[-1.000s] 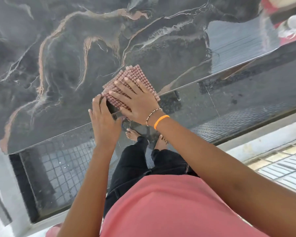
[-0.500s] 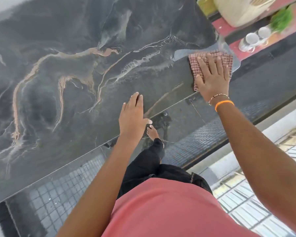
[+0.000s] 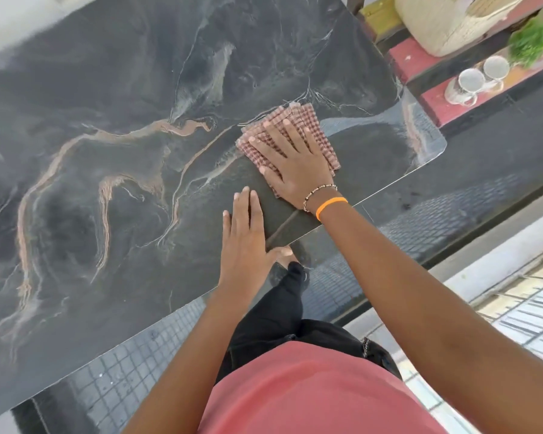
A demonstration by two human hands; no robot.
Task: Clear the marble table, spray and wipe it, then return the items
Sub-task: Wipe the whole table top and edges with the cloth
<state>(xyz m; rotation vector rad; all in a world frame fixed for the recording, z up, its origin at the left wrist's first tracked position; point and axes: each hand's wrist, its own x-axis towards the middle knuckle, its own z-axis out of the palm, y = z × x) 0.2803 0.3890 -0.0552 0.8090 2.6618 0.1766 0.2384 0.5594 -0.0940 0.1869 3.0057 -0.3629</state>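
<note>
The dark marble table (image 3: 113,189) with tan and white veins fills most of the view. A folded red-and-white checked cloth (image 3: 298,120) lies flat on it near the right end. My right hand (image 3: 292,164) presses on the cloth with straight, spread fingers. My left hand (image 3: 245,242) rests flat on the marble at the near edge, just left of the right wrist, holding nothing.
Beyond the table's right end, a red ledge (image 3: 442,104) carries two glass mugs (image 3: 470,83), a green plant (image 3: 530,42) and a woven cream basket (image 3: 445,20). Dark tiled floor (image 3: 113,386) runs along the near edge, with my legs below.
My right hand has slid the cloth back left from the table's right corner toward the middle. The left hand has stayed flat at the near edge.
</note>
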